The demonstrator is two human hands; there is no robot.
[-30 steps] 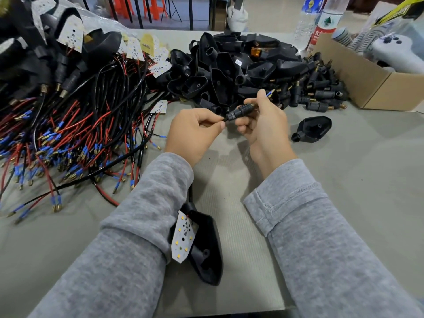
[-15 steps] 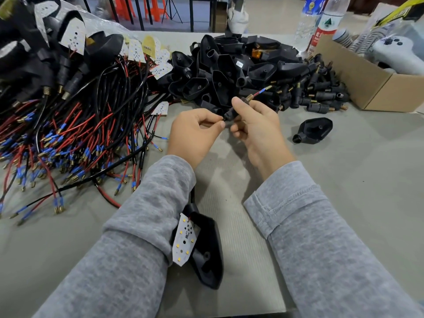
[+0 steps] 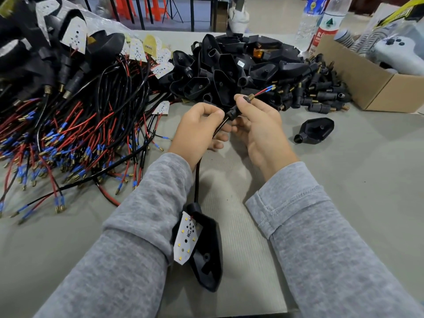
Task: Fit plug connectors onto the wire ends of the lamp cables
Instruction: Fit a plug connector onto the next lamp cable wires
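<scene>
holding the plug connector (image 3: 237,108) in a right hand (image 3: 259,127) grip, left hand (image 3: 197,129) pinching the cable (image 3: 197,177); red-labelled bottle (image 3: 325,26), writing unreadable, standing far right beside cardboard box (image 3: 371,88).

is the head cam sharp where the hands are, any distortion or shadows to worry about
Head view: left hand, right hand and the plug between them look sharp; soft shadows fall on the mat under the hands; wide-angle bending curves the bottles and box at the edges; no strong glare.
</scene>
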